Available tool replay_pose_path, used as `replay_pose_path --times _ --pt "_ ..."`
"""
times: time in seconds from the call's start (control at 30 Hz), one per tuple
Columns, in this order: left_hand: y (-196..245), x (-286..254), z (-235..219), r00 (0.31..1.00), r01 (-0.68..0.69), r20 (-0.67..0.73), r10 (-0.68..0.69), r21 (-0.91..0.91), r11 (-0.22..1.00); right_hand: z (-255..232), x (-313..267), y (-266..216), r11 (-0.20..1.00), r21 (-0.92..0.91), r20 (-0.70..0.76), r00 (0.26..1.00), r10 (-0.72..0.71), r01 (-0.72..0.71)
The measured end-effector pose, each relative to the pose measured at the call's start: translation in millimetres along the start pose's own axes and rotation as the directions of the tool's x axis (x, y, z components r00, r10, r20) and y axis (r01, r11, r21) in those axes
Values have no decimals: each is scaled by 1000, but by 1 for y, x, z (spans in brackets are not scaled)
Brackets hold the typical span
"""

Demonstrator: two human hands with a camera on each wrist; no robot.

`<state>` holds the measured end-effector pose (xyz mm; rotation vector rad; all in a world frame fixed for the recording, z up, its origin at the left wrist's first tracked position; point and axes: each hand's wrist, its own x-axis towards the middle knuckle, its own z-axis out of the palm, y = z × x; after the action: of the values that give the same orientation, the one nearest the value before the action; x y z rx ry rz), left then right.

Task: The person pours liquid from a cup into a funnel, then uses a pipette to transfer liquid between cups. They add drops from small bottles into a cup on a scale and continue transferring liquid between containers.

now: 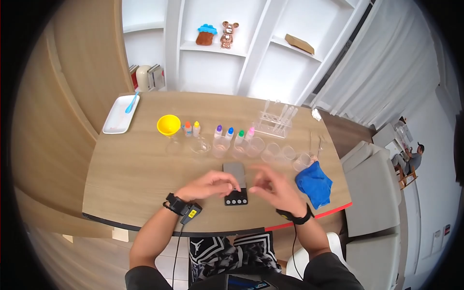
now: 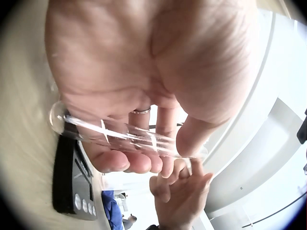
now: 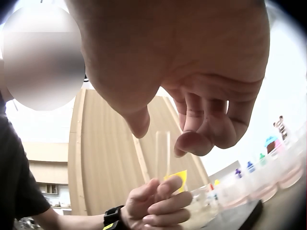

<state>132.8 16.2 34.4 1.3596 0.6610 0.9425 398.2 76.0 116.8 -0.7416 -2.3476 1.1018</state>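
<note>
My left hand (image 1: 208,186) grips a clear glass test tube (image 2: 112,132), its rounded end sticking out past the little-finger side in the left wrist view. The thumb lies along the other end. My right hand (image 1: 276,191) is a short way to the right, thumb and fingers parted and loosely bent, with nothing between them. In the right wrist view the upper part of the tube stands upright from the left fist, just below the right fingertips (image 3: 192,143). Under both hands lies a small digital scale (image 1: 234,170) with a grey plate and black button panel.
Dropper bottles (image 1: 230,133) with coloured caps and several clear cups (image 1: 270,152) line the table's middle. Behind them stands a test tube rack (image 1: 273,126). A blue cloth (image 1: 314,184) lies at right, a yellow bowl (image 1: 168,125) and a white tray (image 1: 116,121) at left.
</note>
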Motion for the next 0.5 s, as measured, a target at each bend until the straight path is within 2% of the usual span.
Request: replay_pose_path --times 0.03,0.13,0.2,0.27,0.37,0.43,0.5 --pt "0 -1 1 1000 26 1 -26 -38 999 8 8 -8 996 88 27 999 -25 22" --pt "-1 -2 4 999 5 -37 -7 -52 999 15 21 -20 993 -21 23 993 -114 114" --pt "-6 -2 -2 998 -38 -55 35 -66 997 9 27 -18 991 -85 -19 994 -108 106" --pt "-5 0 -1 988 -121 -109 111 -95 988 -22 30 -21 983 -154 -112 986 -121 104" --pt "-1 -1 -6 982 -144 -132 136 -51 988 -88 42 -22 984 -159 -328 936 -125 76" --pt "0 -3 -9 985 -117 -132 109 -52 992 -133 61 -11 985 -166 -463 879 -113 39" --pt "2 -5 -10 990 -77 -121 69 -63 995 -169 83 3 960 -279 -514 845 -148 -2"
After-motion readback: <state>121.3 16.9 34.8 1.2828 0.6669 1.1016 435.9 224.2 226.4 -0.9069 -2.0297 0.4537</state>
